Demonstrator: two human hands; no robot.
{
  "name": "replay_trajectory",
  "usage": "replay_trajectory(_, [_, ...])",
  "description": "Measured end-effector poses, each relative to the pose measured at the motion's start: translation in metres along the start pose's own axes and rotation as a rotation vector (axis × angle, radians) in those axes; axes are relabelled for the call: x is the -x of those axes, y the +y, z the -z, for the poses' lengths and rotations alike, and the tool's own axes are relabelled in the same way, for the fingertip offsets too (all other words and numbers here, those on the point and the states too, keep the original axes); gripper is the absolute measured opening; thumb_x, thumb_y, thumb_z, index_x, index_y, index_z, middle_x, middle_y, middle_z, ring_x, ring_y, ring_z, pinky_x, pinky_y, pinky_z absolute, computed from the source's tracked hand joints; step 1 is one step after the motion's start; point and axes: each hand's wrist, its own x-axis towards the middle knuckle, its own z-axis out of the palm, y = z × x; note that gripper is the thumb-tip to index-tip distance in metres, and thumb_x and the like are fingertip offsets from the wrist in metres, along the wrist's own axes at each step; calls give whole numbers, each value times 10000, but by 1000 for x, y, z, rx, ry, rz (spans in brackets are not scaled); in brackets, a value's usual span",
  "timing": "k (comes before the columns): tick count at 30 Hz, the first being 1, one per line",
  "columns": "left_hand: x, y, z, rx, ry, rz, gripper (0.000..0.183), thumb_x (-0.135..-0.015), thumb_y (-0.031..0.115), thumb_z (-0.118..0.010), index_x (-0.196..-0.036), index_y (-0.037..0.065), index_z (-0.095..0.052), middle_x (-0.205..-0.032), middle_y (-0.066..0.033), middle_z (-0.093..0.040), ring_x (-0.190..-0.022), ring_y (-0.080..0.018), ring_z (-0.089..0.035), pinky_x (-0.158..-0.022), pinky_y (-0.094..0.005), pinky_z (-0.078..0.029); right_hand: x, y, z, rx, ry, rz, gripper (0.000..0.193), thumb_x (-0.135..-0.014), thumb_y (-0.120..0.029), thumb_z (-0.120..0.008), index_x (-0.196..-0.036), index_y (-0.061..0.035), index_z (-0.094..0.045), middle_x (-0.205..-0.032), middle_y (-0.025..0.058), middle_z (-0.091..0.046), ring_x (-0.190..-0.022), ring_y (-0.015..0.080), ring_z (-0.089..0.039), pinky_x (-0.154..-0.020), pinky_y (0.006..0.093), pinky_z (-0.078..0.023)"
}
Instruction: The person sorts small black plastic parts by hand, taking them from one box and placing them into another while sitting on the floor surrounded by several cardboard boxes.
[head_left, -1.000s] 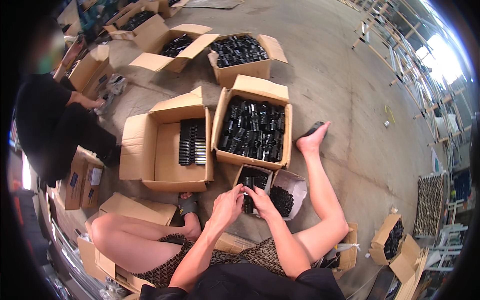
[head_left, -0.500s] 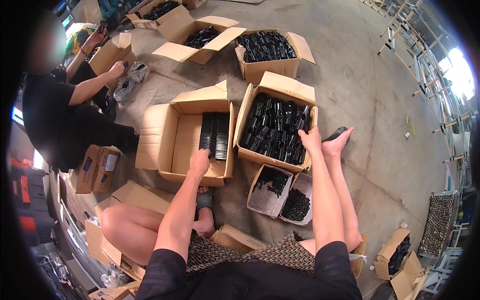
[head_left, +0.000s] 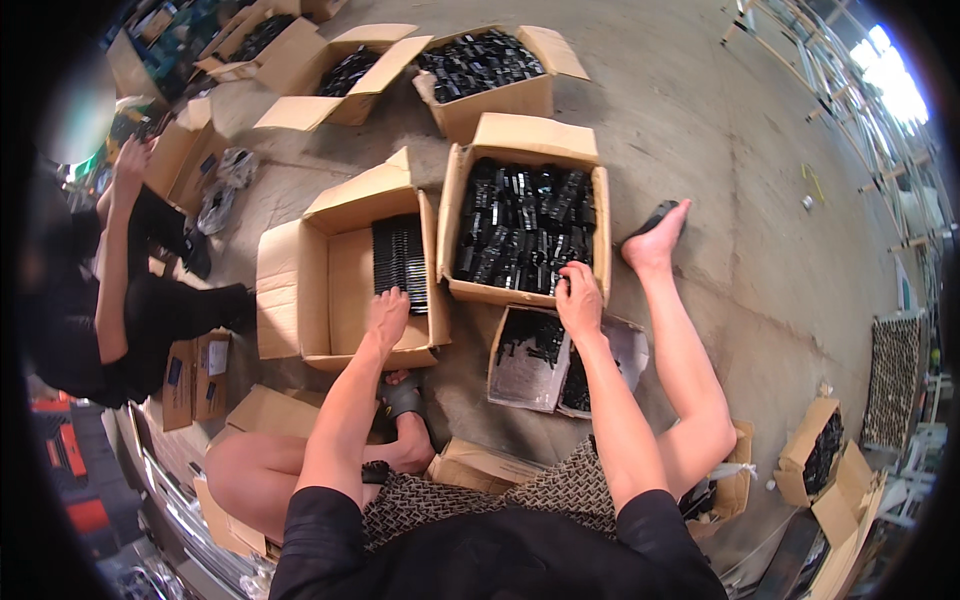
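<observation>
My left hand (head_left: 389,316) is closed, fingers curled down at the near end of a neat row of black parts (head_left: 399,255). That row lies along the right side of an open cardboard box (head_left: 330,310); whatever the fingers hold is hidden. At the near rim of a second cardboard box (head_left: 520,292), my right hand (head_left: 580,300) reaches in with its fingers apart, close to shiny black clamp-like plastic parts (head_left: 525,215). These fill that box in rows. No part shows in the right hand.
Two trays, one pale (head_left: 525,385) with black screw-like pieces, stand before the right box. More open boxes of black parts (head_left: 480,65) lie beyond. A seated person (head_left: 130,290) is at left; metal frames (head_left: 830,100) stand at right.
My right hand has shifted from the box's right side to its near rim, and its fingers have spread. My left hand stays at the row. The whole view has tilted slightly.
</observation>
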Motion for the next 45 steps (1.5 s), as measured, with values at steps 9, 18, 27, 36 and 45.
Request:
replay_trajectory(9, [5,3,23,48,-248,-183,290,-803,138,-682,-1071,46,-617,-1042,-171,-655,-1031,-350,-657,-885,-456,-528,22,-16,42,-362,45,-220,177,-877,-89,-655,-1029,-1,-664,-1176,189,-652,-1131,347,-623,-979,418,-496])
replay_trajectory(18, [27,-19,97,654,137,396,347,-756,104,-744,-1046,-60,-648,-864,-181,-724,-854,-298,-709,-819,-391,-555,65,-49,43,-941,-337,-615,194,-925,-143,-704,-1052,3,-705,-901,60,-736,-764,119,-702,-654,264,-543])
replay_trajectory(27, [79,122,157,1415,-435,269,299,-864,33,-692,-1149,-48,-650,-999,-114,-729,-901,-119,-664,-790,-262,-536,88,-114,16,-1302,-761,-567,296,-995,-289,-655,-1087,-9,-677,-924,76,-720,-741,149,-695,-654,282,-561])
replay_trajectory(36, [99,173,131,848,55,367,387,-868,264,-769,-1088,-45,-697,-840,-116,-720,-774,-127,-657,-714,-311,-529,109,-107,8,-1151,-568,-833,212,-903,-177,-627,-868,27,-670,-729,98,-678,-526,160,-648,-451,289,-507])
replay_trajectory(45, [106,167,108,1181,-13,276,462,-843,171,-808,-1198,-39,-599,-1018,-118,-711,-890,-168,-669,-809,-321,-535,112,-104,12,-1191,-620,-884,205,-916,-133,-620,-1083,-15,-618,-686,34,-621,-490,108,-580,-438,247,-461])
